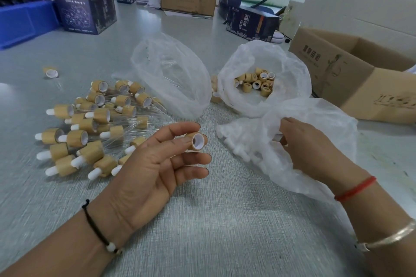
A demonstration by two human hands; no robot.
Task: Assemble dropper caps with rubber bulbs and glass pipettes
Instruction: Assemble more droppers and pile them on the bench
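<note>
Now, step: I hold one empty cap (198, 141) in my left hand (153, 164), and my right hand (313, 148) goes for a bulb; this is my judgement.
Left fingers: thumb and first finger pinch the cap, the other fingers are straight and apart.
Cap axis: it lies about level, and the white open mouth faces to me and a little to the right.
Right fingers: curled on the edge of the bulb bag (299, 141); if they have a bulb already, I cannot tell, the plastic hides it.
Bulbs (238, 144): white, inside this bag, between my two hands, just right of the cap.
Nearer hand: the right hand, it touches the bag; the left hand is near but apart from it.
Next move: I think the bulb must come from the right toward the cap and go in along its axis.
Pipettes (166, 67): in the clear bag behind the cap, far side.
Spare caps (258, 81): in the other bag, behind my right hand.
Finished droppers (90, 128): in a heap left of my left hand.
</note>
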